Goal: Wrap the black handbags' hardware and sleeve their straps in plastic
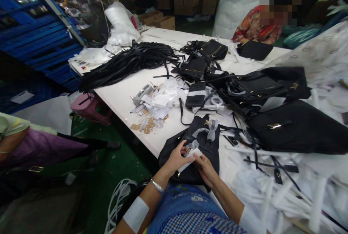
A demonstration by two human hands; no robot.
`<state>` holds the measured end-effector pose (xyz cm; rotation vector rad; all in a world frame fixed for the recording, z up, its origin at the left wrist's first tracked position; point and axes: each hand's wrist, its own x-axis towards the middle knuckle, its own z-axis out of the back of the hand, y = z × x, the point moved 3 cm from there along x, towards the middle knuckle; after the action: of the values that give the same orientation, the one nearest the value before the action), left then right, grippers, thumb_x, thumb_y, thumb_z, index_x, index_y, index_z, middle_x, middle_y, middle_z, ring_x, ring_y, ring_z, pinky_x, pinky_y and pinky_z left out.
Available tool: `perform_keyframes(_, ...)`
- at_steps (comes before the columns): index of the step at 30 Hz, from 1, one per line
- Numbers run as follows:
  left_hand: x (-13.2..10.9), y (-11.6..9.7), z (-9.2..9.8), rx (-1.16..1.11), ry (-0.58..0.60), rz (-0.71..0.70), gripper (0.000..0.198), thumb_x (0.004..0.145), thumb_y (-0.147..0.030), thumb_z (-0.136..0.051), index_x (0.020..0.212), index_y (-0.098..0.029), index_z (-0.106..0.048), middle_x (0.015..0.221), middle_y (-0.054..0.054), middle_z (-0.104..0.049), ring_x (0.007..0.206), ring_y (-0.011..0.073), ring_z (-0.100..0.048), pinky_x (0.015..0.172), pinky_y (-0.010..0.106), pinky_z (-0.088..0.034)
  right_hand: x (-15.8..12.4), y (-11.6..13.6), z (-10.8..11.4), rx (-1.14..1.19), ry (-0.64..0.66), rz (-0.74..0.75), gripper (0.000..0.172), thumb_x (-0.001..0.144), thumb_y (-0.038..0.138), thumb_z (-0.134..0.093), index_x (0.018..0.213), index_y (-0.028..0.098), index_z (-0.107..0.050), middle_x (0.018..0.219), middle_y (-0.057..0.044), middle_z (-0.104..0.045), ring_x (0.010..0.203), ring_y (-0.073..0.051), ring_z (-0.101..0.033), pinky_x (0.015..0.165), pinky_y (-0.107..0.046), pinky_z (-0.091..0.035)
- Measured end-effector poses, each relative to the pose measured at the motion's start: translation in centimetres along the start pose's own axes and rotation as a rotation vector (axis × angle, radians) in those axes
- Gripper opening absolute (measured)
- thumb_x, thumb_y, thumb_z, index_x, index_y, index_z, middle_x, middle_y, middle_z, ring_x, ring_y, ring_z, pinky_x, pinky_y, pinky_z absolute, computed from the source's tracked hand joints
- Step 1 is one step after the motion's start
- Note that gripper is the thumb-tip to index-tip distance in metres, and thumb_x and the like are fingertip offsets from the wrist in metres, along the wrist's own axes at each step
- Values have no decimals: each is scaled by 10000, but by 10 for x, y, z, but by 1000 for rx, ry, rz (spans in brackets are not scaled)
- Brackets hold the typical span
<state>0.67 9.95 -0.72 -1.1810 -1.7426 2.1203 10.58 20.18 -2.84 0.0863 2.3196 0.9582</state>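
A black bag [206, 154] lies at the near table edge, right in front of me. Clear plastic wrap [199, 132] covers its handle. Over the bag, my left hand [179, 158] and my right hand [205, 167] meet around a folded white strip [190, 159], which looks like paper or foam. Both hands are closed, with fingers and thumbs pinching the strip. Some clear wrap and a small metallic part show near the left fingertips, too small to make out. The bag's lower part is partly hidden by my hands and forearms.
Paper scraps [163, 100] and a tape dispenser [143, 93] lie to the left. A bundle of black straps [133, 62] is farther back. More black bags [299, 127] fill the right side, beside white foam strips [288, 197]. Co-workers are at the far right and left; a pink stool [87, 105] stands left.
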Motion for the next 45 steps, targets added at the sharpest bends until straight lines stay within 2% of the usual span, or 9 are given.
perform_keyframes(4,1,0,1,-235,-51,58,765,608,-330,-812,1295,-177,-511,967,74,-658,883,183,-619,783,284,-478,1,-3,0,3,13,16,389,714,421,-753,1018,194,-664,1013,-67,-708,912,-231,-649,865,-336,-471)
perform_keyframes(10,2,-1,4,-198,-164,14,382,668,-439,-738,894,-138,-677,849,69,-701,789,186,-634,710,275,-473,4,-7,-3,2,-19,16,387,683,423,-774,969,183,-672,944,-66,-716,884,-244,-651,861,-361,-473)
perform_keyframes(14,-4,-3,2,-215,-119,-14,409,672,-428,-746,955,-146,-659,936,80,-708,895,207,-643,819,306,-477,5,-7,-3,21,-51,30,426,663,423,-787,990,176,-672,930,-66,-716,874,-242,-649,845,-363,-479)
perform_keyframes(18,-9,-2,-1,-59,-31,-45,367,661,-383,-763,907,-145,-631,904,82,-709,871,217,-655,796,312,-486,7,-7,-5,15,-100,45,449,618,447,-805,947,165,-688,877,-68,-720,826,-237,-651,785,-347,-486)
perform_keyframes(22,-11,-3,-1,15,-88,-111,355,655,-366,-773,898,-155,-623,867,65,-714,840,214,-667,795,312,-491,9,-5,-9,-36,-156,63,444,611,463,-802,919,160,-699,822,-56,-717,734,-203,-637,706,-316,-478)
perform_keyframes(26,-11,-5,-2,-137,-80,-27,405,685,-365,-760,1001,-139,-648,1030,117,-709,973,249,-654,868,345,-490,7,1,-14,-6,-116,71,411,657,443,-785,945,161,-704,904,-63,-714,831,-200,-639,793,-312,-484)
perform_keyframes(33,-4,1,8,-269,-72,91,433,639,-342,-804,987,-120,-674,1034,140,-711,962,241,-660,856,320,-499,-3,2,-1,258,-32,-33,448,809,536,-620,953,124,-719,1051,-114,-696,1060,-238,-605,987,-368,-449)
perform_keyframes(40,-2,12,6,-293,-125,109,433,621,-315,-816,973,-112,-670,988,132,-721,920,216,-670,835,297,-495,-1,-19,0,294,-67,18,346,656,278,-811,968,167,-708,1034,-57,-707,1041,-197,-618,1035,-324,-407)
perform_keyframes(45,-7,9,-1,-284,-168,71,373,626,-289,-804,924,-113,-666,948,115,-728,893,207,-675,782,269,-500,4,-26,-7,209,-185,55,440,615,335,-831,990,155,-688,956,-75,-717,940,-204,-649,986,-362,-434)
